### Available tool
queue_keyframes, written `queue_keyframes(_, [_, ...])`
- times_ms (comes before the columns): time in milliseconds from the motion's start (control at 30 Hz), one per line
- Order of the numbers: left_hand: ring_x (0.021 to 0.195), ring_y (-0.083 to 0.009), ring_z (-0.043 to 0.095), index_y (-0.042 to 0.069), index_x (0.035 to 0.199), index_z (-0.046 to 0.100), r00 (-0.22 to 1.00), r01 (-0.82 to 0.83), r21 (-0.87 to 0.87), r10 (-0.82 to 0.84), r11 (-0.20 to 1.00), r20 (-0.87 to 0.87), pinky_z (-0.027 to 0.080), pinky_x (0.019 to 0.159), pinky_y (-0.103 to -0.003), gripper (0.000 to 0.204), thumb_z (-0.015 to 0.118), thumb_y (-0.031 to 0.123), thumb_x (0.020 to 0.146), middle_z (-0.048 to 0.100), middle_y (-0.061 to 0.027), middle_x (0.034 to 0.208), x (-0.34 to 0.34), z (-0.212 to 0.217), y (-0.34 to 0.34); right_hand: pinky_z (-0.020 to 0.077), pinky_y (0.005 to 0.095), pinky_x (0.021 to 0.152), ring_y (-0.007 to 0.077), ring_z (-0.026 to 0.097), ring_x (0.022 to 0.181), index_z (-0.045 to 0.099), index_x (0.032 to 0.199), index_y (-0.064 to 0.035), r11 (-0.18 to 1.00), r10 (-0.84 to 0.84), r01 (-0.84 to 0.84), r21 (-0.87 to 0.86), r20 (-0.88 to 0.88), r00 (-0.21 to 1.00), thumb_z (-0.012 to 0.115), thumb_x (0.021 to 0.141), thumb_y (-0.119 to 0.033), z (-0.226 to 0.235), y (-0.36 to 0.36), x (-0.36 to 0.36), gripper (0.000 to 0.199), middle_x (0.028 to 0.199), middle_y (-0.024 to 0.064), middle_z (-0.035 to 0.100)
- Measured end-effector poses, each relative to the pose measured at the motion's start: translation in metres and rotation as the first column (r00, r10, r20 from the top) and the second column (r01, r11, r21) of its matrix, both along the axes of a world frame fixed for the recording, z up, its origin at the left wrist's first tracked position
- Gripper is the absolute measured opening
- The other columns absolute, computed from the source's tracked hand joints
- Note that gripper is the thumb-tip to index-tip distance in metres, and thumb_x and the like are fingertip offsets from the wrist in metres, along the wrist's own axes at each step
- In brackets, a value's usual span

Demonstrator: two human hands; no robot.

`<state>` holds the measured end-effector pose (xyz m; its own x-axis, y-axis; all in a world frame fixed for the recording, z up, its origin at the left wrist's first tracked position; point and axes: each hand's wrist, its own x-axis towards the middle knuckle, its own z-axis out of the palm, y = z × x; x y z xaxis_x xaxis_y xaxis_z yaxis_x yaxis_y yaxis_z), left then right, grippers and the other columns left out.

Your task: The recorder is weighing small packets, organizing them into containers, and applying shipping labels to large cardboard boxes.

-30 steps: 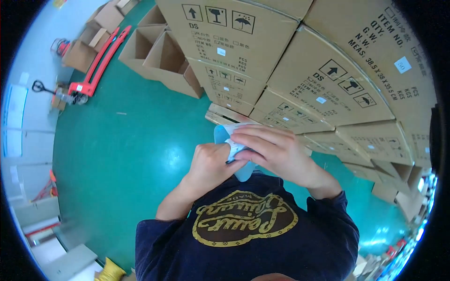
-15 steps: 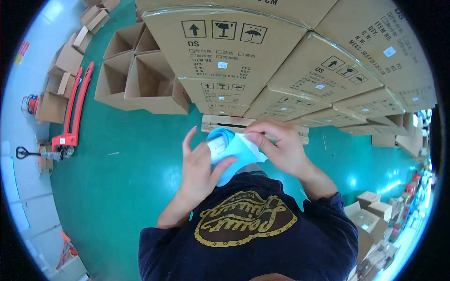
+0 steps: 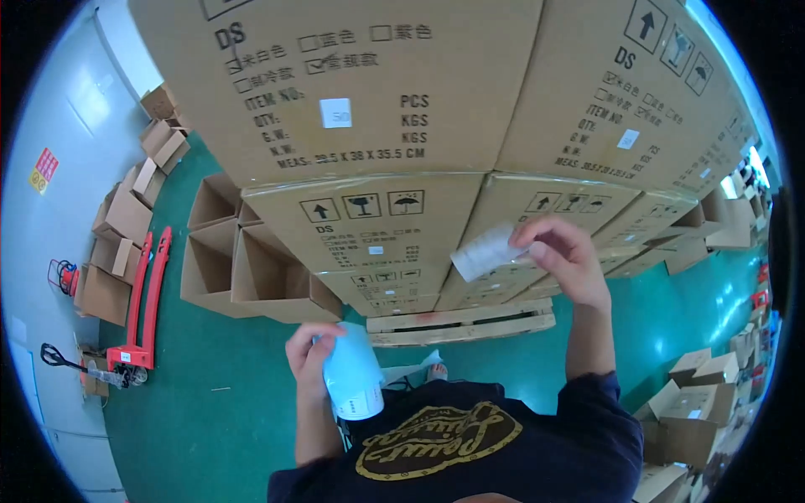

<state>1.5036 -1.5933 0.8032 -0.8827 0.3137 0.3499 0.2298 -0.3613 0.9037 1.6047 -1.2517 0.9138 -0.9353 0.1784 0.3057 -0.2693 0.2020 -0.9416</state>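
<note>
Light blue covers the roll (image 3: 352, 365) in the person's left hand (image 3: 309, 356), whose thumb and fingers are closed around its upper left side. The roll is tilted, its lower end nearest the body and carrying a white printed patch; it is held over the floor (image 3: 193, 436), in front of the left front corner of a wooden pallet (image 3: 461, 325). A loose pale-blue strip (image 3: 411, 369) shows at the roll's right; whether the two are joined is unclear.

The right hand (image 3: 570, 260) is raised well apart from the left, thumb and fingertips pinched together on the right end of a white sheet (image 3: 486, 256). The sheet's other end points left and is free of the fingers. It shows in front of the stacked cartons (image 3: 444, 210), above the right half of the pallet's front edge; I cannot tell whether it touches them.

The stack stands on the pallet, its brown faces bearing black print and small white labels. Beyond the pallet's left edge, open cartons (image 3: 277, 310) stand on the green floor, with a red pallet jack (image 3: 138, 339) further left. More open boxes (image 3: 126, 214) line the pale wall (image 3: 92, 126). The person wears a dark shirt (image 3: 553, 453) with a gold chest print.
</note>
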Motion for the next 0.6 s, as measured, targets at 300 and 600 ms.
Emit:
queue_keyframes(300, [0.082,-0.0170,0.068,-0.002,0.105,0.070,0.758,0.613,-0.263,-0.648,0.745,-0.072,0.053,0.069,-0.031,0.065,0.046,0.059,0.096,0.071,-0.0126,0.094,-0.055,0.077,0.112,0.0465,0.0286,0.070,0.0165,0.057,0.083,0.060,0.089,-0.0056,0.901,0.355,-0.167,0.400,-0.459,0.815,0.074,0.080,-0.012,0.049,-0.003,-0.046,0.018,0.091,0.0095,0.062])
queue_keyframes(600, [0.060,-0.0176,0.067,0.002,0.106,0.070,0.762,0.394,-0.353,-0.516,0.849,-0.392,0.051,0.057,-0.028,0.018,0.065,0.012,0.091,0.068,-0.0089,0.070,-0.083,0.113,0.123,0.0497,0.0291,0.080,0.0141,0.060,0.091,0.054,0.117,-0.0021,0.960,-0.278,0.264,-0.089,-0.349,0.895,0.082,0.076,-0.018,0.061,-0.040,-0.051,0.052,0.102,0.0054,0.064])
